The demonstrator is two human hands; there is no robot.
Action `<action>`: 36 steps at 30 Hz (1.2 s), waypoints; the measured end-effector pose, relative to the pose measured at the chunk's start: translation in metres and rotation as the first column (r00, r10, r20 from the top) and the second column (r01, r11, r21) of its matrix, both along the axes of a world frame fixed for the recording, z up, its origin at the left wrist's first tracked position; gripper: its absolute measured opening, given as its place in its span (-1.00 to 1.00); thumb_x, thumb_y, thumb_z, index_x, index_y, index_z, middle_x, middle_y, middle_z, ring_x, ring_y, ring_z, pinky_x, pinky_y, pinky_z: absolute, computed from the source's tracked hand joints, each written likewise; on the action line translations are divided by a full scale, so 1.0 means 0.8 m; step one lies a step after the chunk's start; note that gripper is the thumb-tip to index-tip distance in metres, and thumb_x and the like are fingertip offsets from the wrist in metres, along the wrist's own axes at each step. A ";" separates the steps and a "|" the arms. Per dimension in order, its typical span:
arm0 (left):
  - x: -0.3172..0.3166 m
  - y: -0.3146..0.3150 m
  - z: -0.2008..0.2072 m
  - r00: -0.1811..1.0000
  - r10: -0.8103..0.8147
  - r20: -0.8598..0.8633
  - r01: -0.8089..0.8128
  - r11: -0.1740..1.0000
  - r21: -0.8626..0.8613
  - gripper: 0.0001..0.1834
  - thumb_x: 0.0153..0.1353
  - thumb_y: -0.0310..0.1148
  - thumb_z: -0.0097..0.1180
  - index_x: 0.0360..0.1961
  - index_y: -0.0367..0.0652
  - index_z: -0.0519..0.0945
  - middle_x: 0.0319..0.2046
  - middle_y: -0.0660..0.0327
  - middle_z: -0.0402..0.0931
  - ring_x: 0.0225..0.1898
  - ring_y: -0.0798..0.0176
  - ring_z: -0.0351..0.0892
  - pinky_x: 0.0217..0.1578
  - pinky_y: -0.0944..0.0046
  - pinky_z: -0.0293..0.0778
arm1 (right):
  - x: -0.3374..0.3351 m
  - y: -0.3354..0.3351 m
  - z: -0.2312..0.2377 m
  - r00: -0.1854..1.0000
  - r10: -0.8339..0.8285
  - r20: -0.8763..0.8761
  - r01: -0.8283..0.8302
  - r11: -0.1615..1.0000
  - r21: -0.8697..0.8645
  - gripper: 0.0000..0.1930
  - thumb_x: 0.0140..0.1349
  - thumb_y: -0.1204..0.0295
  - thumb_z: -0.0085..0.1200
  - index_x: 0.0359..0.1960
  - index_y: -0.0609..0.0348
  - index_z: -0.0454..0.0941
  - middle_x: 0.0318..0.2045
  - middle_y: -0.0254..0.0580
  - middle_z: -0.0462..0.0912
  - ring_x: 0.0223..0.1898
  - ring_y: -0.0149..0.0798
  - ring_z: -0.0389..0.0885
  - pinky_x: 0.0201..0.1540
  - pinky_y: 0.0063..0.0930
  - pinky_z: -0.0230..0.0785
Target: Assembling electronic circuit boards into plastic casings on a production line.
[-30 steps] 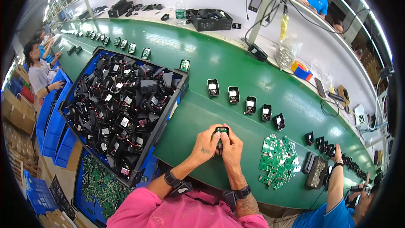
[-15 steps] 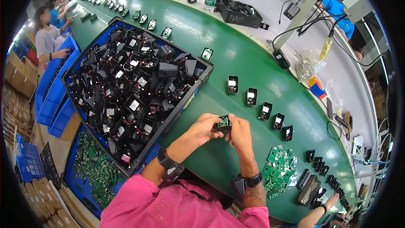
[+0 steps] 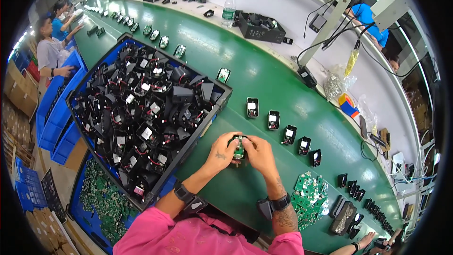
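Note:
Both my hands are closed on a small black housing with a green circuit board (image 3: 239,147) in it, held above the green worktable. My left hand (image 3: 220,155) grips its left side, and my right hand (image 3: 259,154) its right side. Both thumbs lie at the board's upper part; the fingers beneath are partly hidden. To the left stands a large bin (image 3: 205,125) heaped with black housings with red wires. Open black housings (image 3: 273,120) form a line on the table ahead and to the right. Loose green circuit boards (image 3: 309,196) lie piled beside my right forearm.
Housings with green boards (image 3: 180,51) trail along the far left. A blue bin of boards (image 3: 101,198) sits low at left. A box of small metal parts (image 3: 343,220) and a co-worker's hand (image 3: 365,240) are at lower right. A bottle (image 3: 229,9) stands on the back ledge.
My hands have turned the housing from lying sideways to upright, with its board facing up, and the thumbs now rest at its top. The whole view has shifted slightly.

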State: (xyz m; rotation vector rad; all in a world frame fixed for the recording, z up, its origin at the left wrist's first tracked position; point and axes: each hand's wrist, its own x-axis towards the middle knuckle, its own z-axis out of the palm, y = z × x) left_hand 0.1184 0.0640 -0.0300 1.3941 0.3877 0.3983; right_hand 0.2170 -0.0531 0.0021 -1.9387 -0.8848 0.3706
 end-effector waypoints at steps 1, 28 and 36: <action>-0.001 0.004 0.000 0.998 0.030 -0.046 -0.027 0.997 0.072 -0.66 0.38 -0.43 -0.08 0.09 -0.37 0.51 -0.24 0.01 0.60 -0.50 0.21 0.66 -0.59 0.29 0.58 | 0.021 0.001 0.008 0.995 0.014 0.097 0.010 0.970 -0.243 -0.67 0.31 0.43 0.05 0.08 0.28 0.57 -0.35 -0.12 0.68 -0.38 -0.28 0.65 -0.34 -0.35 0.50; 0.142 -0.033 0.047 0.983 0.169 0.073 -0.134 0.393 0.910 -0.44 0.49 -0.12 -0.20 0.30 -0.36 0.31 0.21 -0.19 0.40 0.16 -0.31 0.44 0.15 -0.06 0.38 | -0.104 -0.209 0.011 0.883 -0.345 0.317 0.375 0.926 -0.037 -0.25 -0.08 0.49 0.32 0.23 0.32 0.31 0.16 0.07 0.42 0.13 0.13 0.41 0.21 -0.12 0.33; -0.035 -0.152 -0.006 0.841 -0.520 -0.149 0.506 0.854 -0.124 -0.42 0.54 0.05 -0.38 0.25 -0.22 0.32 -0.03 0.04 0.51 -0.09 0.09 0.58 -0.03 0.18 0.52 | -0.118 -0.241 0.031 0.910 -0.182 0.372 0.194 0.981 0.006 -0.24 -0.06 0.27 0.42 0.21 0.25 0.40 0.17 0.05 0.42 0.21 0.11 0.38 0.25 -0.03 0.26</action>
